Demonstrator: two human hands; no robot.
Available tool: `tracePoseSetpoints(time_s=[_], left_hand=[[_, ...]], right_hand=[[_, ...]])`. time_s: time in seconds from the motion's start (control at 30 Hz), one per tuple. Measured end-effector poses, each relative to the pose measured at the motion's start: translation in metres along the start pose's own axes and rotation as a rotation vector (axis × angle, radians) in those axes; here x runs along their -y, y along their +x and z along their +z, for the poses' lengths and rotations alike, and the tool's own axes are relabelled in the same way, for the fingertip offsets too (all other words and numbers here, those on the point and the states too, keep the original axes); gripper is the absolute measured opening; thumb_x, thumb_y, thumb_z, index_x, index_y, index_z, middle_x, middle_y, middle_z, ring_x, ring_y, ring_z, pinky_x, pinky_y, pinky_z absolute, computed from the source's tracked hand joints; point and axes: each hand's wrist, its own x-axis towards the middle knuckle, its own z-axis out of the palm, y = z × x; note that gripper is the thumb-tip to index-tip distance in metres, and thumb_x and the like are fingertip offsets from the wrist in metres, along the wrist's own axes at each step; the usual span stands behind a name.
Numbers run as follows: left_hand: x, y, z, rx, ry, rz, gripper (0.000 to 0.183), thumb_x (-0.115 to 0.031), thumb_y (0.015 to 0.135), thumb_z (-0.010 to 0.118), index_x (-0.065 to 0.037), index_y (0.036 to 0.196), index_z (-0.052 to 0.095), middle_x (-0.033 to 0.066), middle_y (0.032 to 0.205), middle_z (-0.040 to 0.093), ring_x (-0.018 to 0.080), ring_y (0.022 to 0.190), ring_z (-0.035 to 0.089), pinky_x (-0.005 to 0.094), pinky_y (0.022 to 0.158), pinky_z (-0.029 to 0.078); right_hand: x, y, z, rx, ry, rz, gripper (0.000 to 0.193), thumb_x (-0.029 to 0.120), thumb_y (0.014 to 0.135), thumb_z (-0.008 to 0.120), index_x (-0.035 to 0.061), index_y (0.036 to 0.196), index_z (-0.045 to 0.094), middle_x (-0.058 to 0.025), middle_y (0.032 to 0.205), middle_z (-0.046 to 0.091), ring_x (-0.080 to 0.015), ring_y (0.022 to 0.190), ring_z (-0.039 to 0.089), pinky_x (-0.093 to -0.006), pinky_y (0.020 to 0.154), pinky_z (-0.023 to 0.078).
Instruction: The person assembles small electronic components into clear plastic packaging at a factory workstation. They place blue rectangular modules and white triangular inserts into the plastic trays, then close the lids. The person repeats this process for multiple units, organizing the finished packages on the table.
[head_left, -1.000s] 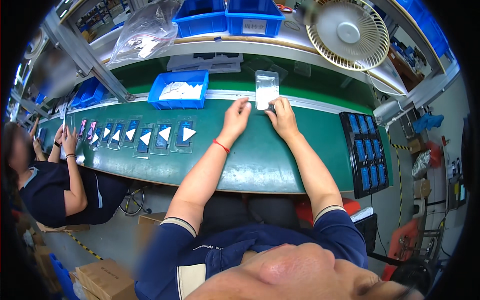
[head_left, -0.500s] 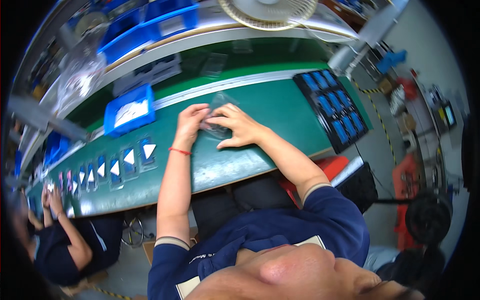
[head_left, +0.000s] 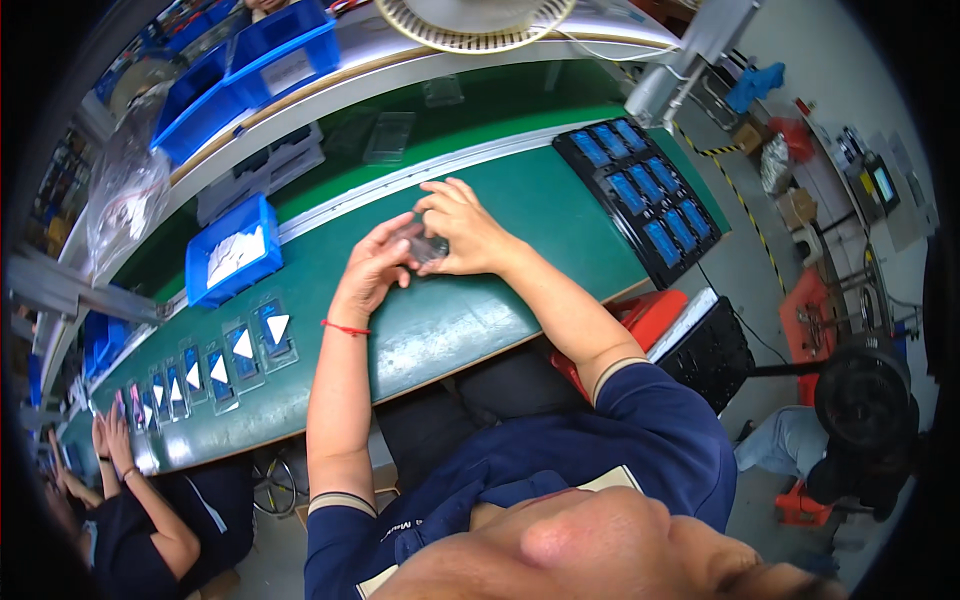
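Observation:
Over the middle of the green bench (head_left: pixel 500 315), a small clear plastic piece (head_left: pixel 428 247) is held between both hands; blur and fingers hide its exact kind. My left hand (head_left: pixel 375 265), with a red string at the wrist, pinches its left side. My right hand (head_left: pixel 465 228) curls round it from the right, knuckles up. To the left runs a row of clear plastic cases (head_left: pixel 272 330), each with a blue part and a white triangular piece. A black tray (head_left: pixel 655 245) of blue rectangular parts lies to the right.
A blue bin (head_left: pixel 192 290) of white pieces stands at the back left. Clear cases (head_left: pixel 390 137) lie beneath the shelf, which bears blue bins (head_left: pixel 285 75) and a fan (head_left: pixel 475 20). A co-worker's hands (head_left: pixel 115 440) are at the bench's far left. A red stool (head_left: pixel 640 320) stands at right.
My hands have closed in round the clear plastic, which showed larger and spread out between them before. The whole view has shifted slightly; the trays and bins stay put on the bench.

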Motion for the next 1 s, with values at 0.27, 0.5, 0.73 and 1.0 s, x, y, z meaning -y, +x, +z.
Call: tracePoseSetpoints(time_s=[0.27, 0.5, 0.73, 1.0], left_hand=[[0.004, -0.001, -0.006, -0.069, -0.004, 0.038, 0.059, -0.006, 0.086, 0.065, -0.001, 0.140, 0.040, 0.0183, 0.120, 0.060, 0.0183, 0.088, 0.065, 0.0281, 0.071, 0.055], [0.012, 0.005, -0.008, -0.178, -0.138, 0.100, 0.037, -0.009, 0.092, 0.062, -0.002, 0.124, 0.046, 0.0171, 0.107, 0.065, 0.0211, 0.086, 0.067, 0.0317, 0.073, 0.057], [0.021, 0.006, 0.000, -0.172, -0.029, 0.038, 0.011, -0.013, 0.091, 0.066, -0.004, 0.093, 0.061, 0.0052, 0.089, 0.066, 0.0124, 0.076, 0.063, 0.0269, 0.065, 0.055], [0.020, 0.004, 0.001, -0.199, -0.042, 0.051, 0.012, -0.013, 0.091, 0.065, -0.002, 0.089, 0.065, 0.0055, 0.084, 0.065, 0.0124, 0.074, 0.061, 0.0259, 0.064, 0.053]], right_hand=[[0.007, 0.002, -0.004, 0.292, 0.248, 0.121, 0.060, 0.037, 0.053, 0.089, 0.0068, 0.085, 0.049, -0.0200, 0.119, 0.056, -0.0387, 0.122, 0.048, -0.0472, 0.098, 0.040], [0.002, 0.004, 0.002, 0.134, 0.396, 0.569, 0.069, 0.041, 0.055, 0.091, 0.0039, 0.102, 0.057, -0.0119, 0.095, 0.063, -0.0204, 0.074, 0.060, -0.0336, 0.067, 0.051], [-0.006, -0.005, 0.020, 0.045, 0.570, 0.677, 0.069, 0.044, 0.061, 0.088, 0.0025, 0.107, 0.056, -0.0099, 0.096, 0.064, -0.0159, 0.072, 0.060, -0.0316, 0.064, 0.050], [-0.004, -0.005, 0.023, 0.021, 0.921, 0.814, 0.042, 0.019, 0.081, 0.077, 0.0021, 0.111, 0.052, -0.0102, 0.104, 0.060, -0.0136, 0.081, 0.060, -0.0257, 0.064, 0.049]])
